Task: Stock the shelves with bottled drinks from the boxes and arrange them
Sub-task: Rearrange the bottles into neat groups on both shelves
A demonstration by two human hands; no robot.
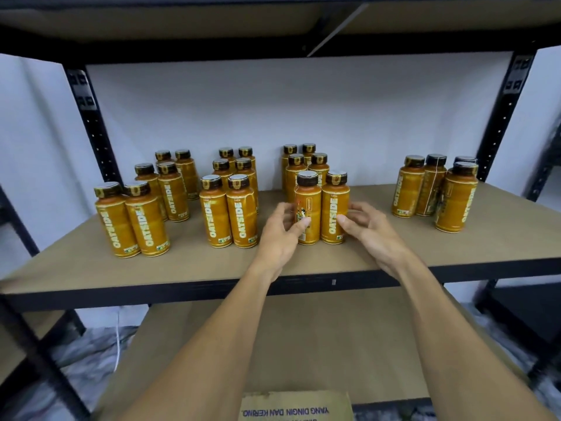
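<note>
Cardboard box [297,405] sits at six o'clock. Beyond it, the left hand [282,230] pinches the front bottle [308,208] on the shelf [182,268]. The right hand [368,230] curves loosely beside the neighbour bottle [334,208], and I cannot tell whether it grips. A clumsy twist could topple the rear bottles [296,165] at twelve o'clock.

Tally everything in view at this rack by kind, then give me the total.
Orange bottles on the middle shelf: 22
Cardboard box, partly in view at the bottom edge: 1
Total: 23
</note>
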